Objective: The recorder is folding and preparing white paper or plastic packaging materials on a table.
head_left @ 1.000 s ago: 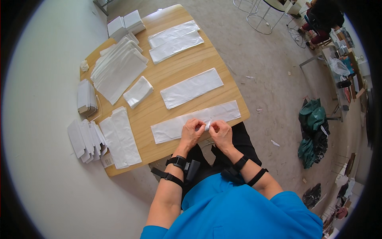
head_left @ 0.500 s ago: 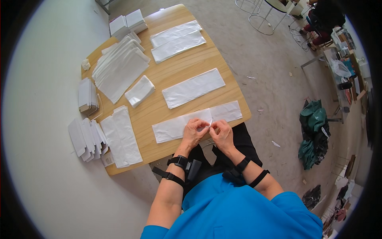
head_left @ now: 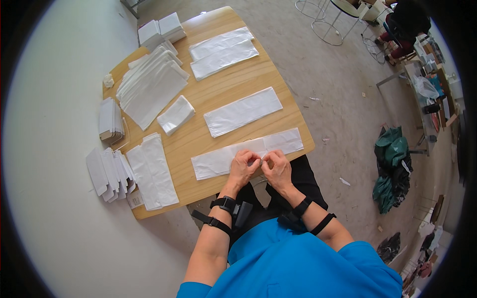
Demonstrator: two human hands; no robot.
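A long white folded sheet [head_left: 213,165] lies flat along the table's near edge, with a crease across its middle. Both hands meet over that middle, at the sheet's near edge. My left hand [head_left: 243,165] is closed, thumb and forefinger pinched together. Facing it, my right hand [head_left: 278,170] makes the same kind of pinch, the fingertips of the two almost touching. Whatever is between them is too small to make out. A thin dark curve shows at the sheet's far edge. Just beyond lies another white folded sheet [head_left: 243,112].
The wooden table [head_left: 268,74] also bears a fanned stack of white sheets [head_left: 151,89], a small folded stack [head_left: 176,115], white boxes [head_left: 161,31] and flat white cartons [head_left: 107,174]. Green and black bags [head_left: 390,166] lie on the floor at right. Another person [head_left: 407,22] sits far right.
My hands stay at the same spot with fingertips slightly shifted. A small white sliver seen between them before no longer shows. The whole view has moved slightly.
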